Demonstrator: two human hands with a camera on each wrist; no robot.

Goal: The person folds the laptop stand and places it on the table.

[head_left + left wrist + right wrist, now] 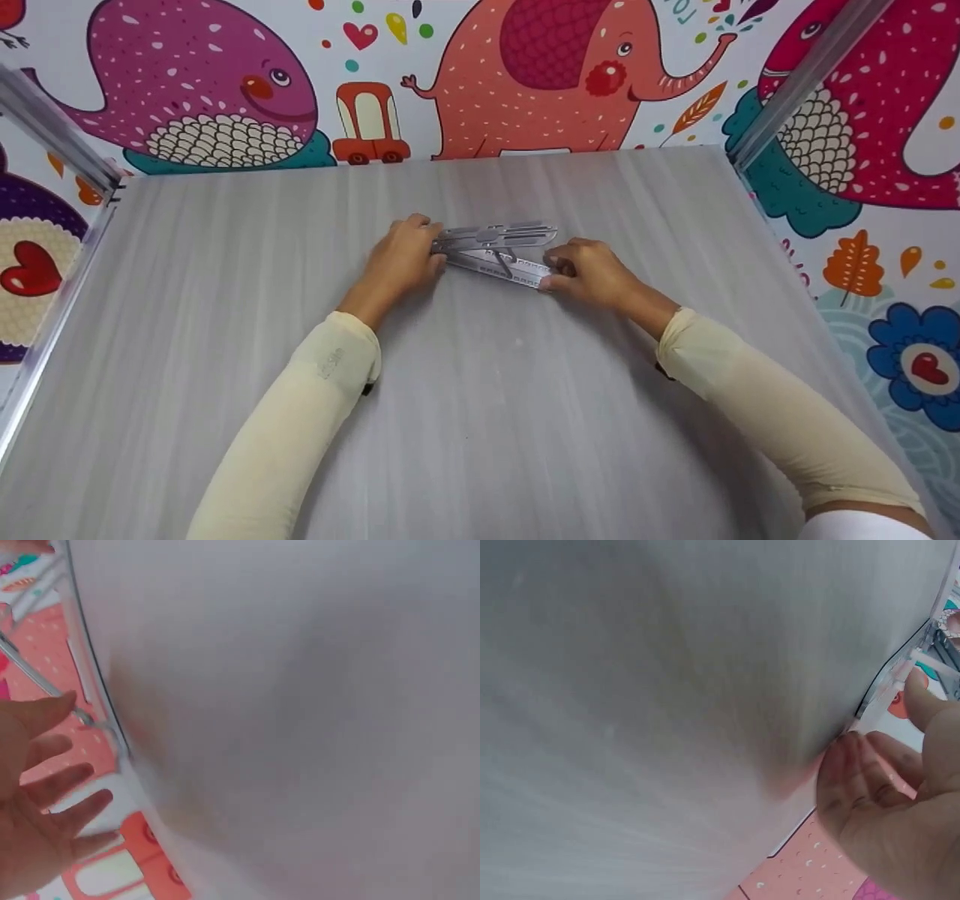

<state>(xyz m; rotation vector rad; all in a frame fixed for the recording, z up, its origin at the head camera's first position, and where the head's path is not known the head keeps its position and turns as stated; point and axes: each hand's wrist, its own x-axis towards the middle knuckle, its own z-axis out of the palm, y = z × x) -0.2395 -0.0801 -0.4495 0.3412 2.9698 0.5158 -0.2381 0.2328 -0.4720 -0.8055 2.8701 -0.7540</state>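
A grey folding stand [495, 255] lies on the table, its two slotted plates spread in a narrow V that widens to the right. Short dark struts [502, 262] join the upper plate [517, 235] to the lower plate [529, 274]. At the joined left end is my left hand [403, 251]; in the left wrist view its fingers [82, 806] are spread and fairly straight, the thumb at the stand's edge. My right hand [592, 271] pinches the lower plate's right end, thumb in front and fingers curled, as the right wrist view also shows at the fingertips [847, 742].
The grey wood-grain table [480, 420] spreads all around the hands. A wall printed with cartoon animals [555, 75] stands along its back edge. Metal posts [810, 82] rise at the back corners. Pale sleeves [300, 412] cover both forearms.
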